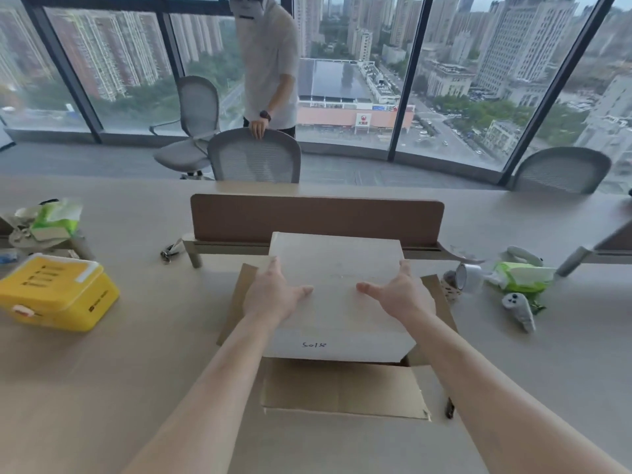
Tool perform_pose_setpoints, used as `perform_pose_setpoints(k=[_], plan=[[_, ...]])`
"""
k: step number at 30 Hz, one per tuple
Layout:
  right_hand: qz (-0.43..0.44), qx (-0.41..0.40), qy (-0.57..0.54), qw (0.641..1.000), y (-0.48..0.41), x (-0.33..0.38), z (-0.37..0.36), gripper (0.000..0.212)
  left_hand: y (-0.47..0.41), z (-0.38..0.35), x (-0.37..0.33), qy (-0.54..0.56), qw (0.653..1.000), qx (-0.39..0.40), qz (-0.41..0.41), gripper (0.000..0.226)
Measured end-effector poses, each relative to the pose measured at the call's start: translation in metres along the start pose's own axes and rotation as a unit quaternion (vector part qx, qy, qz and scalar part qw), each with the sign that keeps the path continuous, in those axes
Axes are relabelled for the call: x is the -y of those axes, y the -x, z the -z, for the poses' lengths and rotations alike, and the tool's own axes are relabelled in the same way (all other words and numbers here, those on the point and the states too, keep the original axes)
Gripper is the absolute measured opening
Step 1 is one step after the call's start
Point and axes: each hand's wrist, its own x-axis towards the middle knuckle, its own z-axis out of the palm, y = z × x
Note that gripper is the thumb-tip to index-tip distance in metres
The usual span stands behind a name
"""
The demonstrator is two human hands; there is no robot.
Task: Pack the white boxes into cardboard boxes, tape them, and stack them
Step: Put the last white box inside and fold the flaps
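Observation:
A large white box with "5018" handwritten on its near face sits partway inside an open cardboard box at the middle of the table. The cardboard flaps spread out to the left, right and front. My left hand lies on the white box's top left, fingers along the left edge and thumb pointing inward. My right hand lies on the top right in the same way. Both hands press flat with straight fingers.
A yellow plastic case stands at the left. A tape roll, green tissue pack and white controller lie at the right. A brown divider rises behind the boxes. A person stands beyond at a grey chair.

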Motion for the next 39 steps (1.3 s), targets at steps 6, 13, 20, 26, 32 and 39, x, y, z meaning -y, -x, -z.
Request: perform_pose_setpoints(k=[6, 13, 20, 26, 32, 39], plan=[[0.001, 0.013, 0.0, 1.0, -0.015, -0.013, -0.008, 0.107, -0.009, -0.016, -0.002, 0.007, 1.0, 0.018, 0.008, 0.096], [-0.013, 0.023, 0.023, 0.999, -0.035, -0.026, -0.028, 0.102, -0.022, -0.045, 0.011, -0.001, 0.999, 0.041, 0.01, 0.095], [-0.019, 0.034, 0.009, 0.999, -0.047, -0.046, -0.058, 0.102, -0.034, -0.077, 0.03, -0.01, 0.997, 0.075, 0.028, 0.098], [-0.039, 0.043, -0.005, 0.998, -0.056, -0.061, -0.082, 0.1, -0.046, -0.1, 0.046, -0.029, 0.995, 0.091, 0.035, 0.097], [-0.042, 0.042, 0.015, 0.998, -0.062, -0.07, -0.1, 0.1, -0.052, -0.118, 0.057, -0.052, 0.99, 0.117, 0.052, 0.086], [-0.035, 0.041, 0.04, 0.998, -0.064, -0.073, -0.108, 0.098, -0.055, -0.121, 0.059, -0.087, 0.988, 0.121, 0.043, 0.09]])
